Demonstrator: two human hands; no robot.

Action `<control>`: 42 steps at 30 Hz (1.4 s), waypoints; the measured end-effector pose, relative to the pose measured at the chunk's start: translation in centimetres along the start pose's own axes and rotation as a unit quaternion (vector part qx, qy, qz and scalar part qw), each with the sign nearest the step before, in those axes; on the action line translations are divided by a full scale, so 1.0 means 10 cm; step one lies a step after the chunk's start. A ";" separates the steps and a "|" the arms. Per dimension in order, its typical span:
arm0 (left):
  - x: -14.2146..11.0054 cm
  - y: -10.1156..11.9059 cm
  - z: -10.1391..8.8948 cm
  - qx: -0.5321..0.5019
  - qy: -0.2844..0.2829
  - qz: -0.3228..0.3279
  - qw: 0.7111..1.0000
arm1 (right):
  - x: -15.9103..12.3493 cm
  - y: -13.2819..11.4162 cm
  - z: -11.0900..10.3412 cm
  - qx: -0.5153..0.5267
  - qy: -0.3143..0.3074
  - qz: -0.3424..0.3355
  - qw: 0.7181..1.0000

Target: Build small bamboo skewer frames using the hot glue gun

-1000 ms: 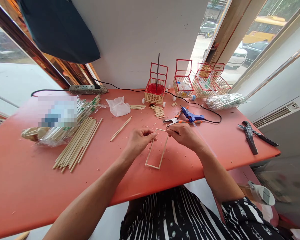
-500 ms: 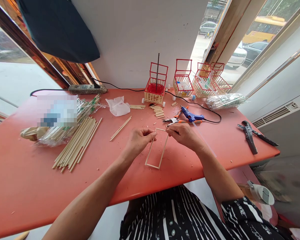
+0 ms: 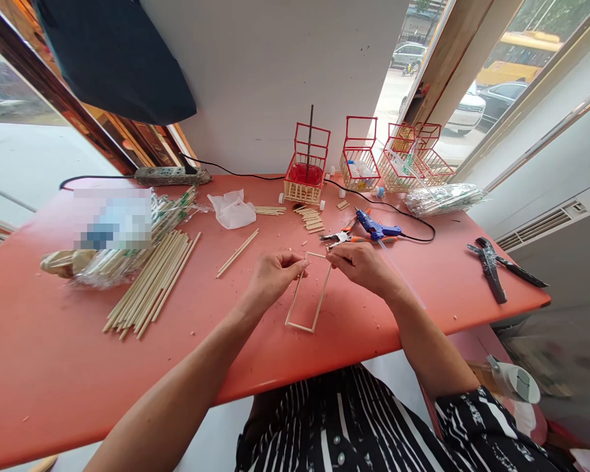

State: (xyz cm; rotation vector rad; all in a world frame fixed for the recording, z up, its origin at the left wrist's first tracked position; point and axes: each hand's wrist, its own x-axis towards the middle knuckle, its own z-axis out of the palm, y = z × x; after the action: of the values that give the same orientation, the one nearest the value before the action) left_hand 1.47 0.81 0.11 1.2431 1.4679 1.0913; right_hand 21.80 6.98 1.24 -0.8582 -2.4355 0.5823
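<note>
A thin rectangular frame of wooden sticks (image 3: 309, 294) lies on the red table (image 3: 226, 341) in front of me. My left hand (image 3: 274, 275) pinches the frame's far left corner. My right hand (image 3: 361, 264) pinches its far right corner. Both hands rest on the table with fingers closed on the frame's far end. A blue hot glue gun (image 3: 377, 230) and pliers (image 3: 339, 238) lie just beyond my right hand.
A pile of long sticks (image 3: 152, 282) and bagged sticks lie at the left. Short cut sticks (image 3: 311, 218), a crumpled plastic bag (image 3: 233, 210) and several red-and-wood baskets (image 3: 305, 172) stand at the back. Black cutters (image 3: 491, 269) lie at the right edge. A power strip (image 3: 172, 175) sits far left.
</note>
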 end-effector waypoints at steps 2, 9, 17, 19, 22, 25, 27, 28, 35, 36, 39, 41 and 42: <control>0.00 0.00 0.00 0.000 -0.002 0.002 1.000 | 0.00 0.00 0.00 -0.001 0.001 0.000 1.000; 0.01 -0.01 0.00 0.000 0.000 0.009 1.000 | 0.00 -0.02 -0.01 -0.001 0.000 0.007 1.000; 0.01 -0.02 -0.01 0.005 0.000 0.009 1.000 | 0.00 -0.02 0.00 -0.002 0.001 0.008 1.000; 0.01 -0.02 -0.01 0.004 -0.001 0.012 1.000 | 0.00 -0.02 0.00 -0.001 0.002 0.009 1.000; 0.01 -0.03 -0.01 0.002 -0.004 0.017 1.000 | 0.00 -0.01 0.00 -0.001 0.000 0.010 1.000; 0.01 -0.03 -0.01 0.005 -0.005 0.018 1.000 | -0.01 0.00 0.00 0.003 0.001 0.008 1.000; 0.01 -0.03 -0.01 0.006 -0.006 0.018 1.000 | -0.01 0.00 0.00 0.002 0.003 0.006 1.000; 0.01 -0.04 -0.01 0.006 -0.006 0.018 1.000 | -0.01 0.00 0.00 0.000 0.003 0.005 1.000; 0.02 -0.05 -0.01 0.004 -0.008 0.012 1.000 | 0.00 -0.01 0.00 0.002 0.001 0.007 1.000; 0.02 -0.05 -0.01 0.004 -0.008 0.012 1.000 | 0.00 -0.01 0.00 0.003 0.001 0.008 1.000; 0.02 -0.04 -0.01 0.004 -0.009 0.010 1.000 | 0.00 -0.02 0.00 0.003 -0.002 0.010 1.000; 0.02 -0.04 -0.01 0.004 -0.008 0.007 1.000 | 0.00 -0.02 -0.01 0.002 -0.002 0.010 1.000; 0.02 -0.04 -0.02 0.005 -0.008 0.007 1.000 | 0.00 -0.02 -0.01 0.002 -0.001 0.011 1.000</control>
State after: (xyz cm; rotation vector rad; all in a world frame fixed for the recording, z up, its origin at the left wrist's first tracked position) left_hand 1.24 0.92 -0.21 1.2673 1.4568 1.0822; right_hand 21.77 6.86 1.36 -0.8832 -2.4288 0.5968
